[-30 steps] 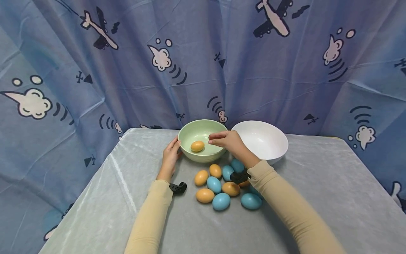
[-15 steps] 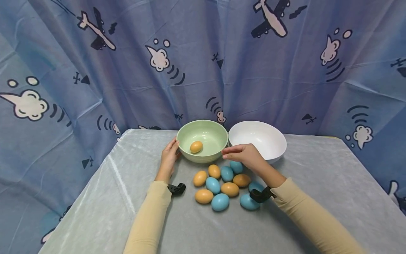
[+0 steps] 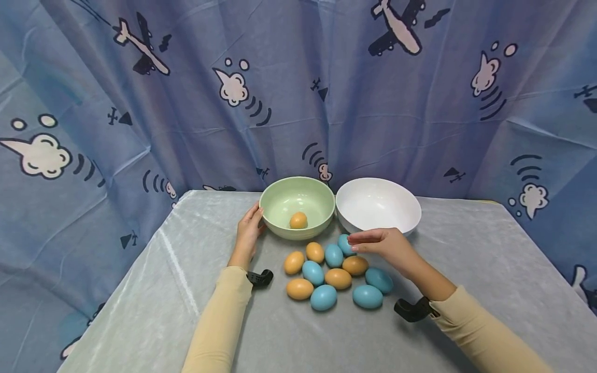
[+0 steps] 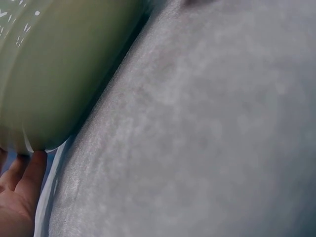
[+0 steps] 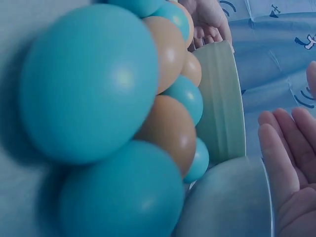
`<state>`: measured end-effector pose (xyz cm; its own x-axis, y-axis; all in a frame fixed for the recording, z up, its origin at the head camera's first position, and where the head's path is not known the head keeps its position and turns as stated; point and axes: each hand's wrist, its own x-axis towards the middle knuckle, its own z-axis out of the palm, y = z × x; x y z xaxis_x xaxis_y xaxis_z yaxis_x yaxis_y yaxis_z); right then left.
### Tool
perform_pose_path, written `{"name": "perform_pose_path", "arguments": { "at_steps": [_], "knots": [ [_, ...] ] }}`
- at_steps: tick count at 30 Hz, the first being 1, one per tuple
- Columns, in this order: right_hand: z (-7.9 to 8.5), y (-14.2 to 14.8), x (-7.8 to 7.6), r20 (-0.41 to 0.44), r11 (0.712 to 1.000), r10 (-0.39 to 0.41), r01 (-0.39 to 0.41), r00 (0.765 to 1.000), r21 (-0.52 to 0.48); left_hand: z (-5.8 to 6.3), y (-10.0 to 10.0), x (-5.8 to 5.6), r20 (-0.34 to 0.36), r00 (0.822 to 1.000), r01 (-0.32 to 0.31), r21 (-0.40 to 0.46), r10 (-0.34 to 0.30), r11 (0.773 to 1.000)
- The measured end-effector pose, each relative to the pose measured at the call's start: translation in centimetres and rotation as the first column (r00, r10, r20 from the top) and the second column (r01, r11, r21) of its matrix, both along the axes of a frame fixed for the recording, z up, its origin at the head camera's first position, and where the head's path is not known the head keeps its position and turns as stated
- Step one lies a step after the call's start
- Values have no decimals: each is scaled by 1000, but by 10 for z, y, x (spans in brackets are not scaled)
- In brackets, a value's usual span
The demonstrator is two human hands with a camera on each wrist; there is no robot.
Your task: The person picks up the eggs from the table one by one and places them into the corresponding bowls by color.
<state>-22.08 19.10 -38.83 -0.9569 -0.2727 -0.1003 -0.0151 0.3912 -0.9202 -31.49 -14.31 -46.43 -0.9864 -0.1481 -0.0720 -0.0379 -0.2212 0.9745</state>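
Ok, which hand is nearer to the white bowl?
Right. The right hand hovers at the near side of the white bowl. The left hand touches the outer left side of the green bowl, which stands between it and the white one.

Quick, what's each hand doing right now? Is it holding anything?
Left hand: holding the side of the green bowl.
Right hand: open, holding nothing.
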Motion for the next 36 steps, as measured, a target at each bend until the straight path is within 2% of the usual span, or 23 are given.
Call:
{"name": "perform_pose_path", "arguments": {
  "at_steps": [15,26,36],
  "knots": [
    [-15,19,27,4,995,93,-93,996,20,-2,0,-3,-4,1000,4,12,-4,1000],
    [-25,27,50,-6,996,76,-76,997,-44,-2,1,-2,10,1000,-3,-1,3,1000],
    [-31,24,58,6,1000,30,-30,1000,9,-1,1,-1,10,1000,-14,1,14,1000]
  ]
}}
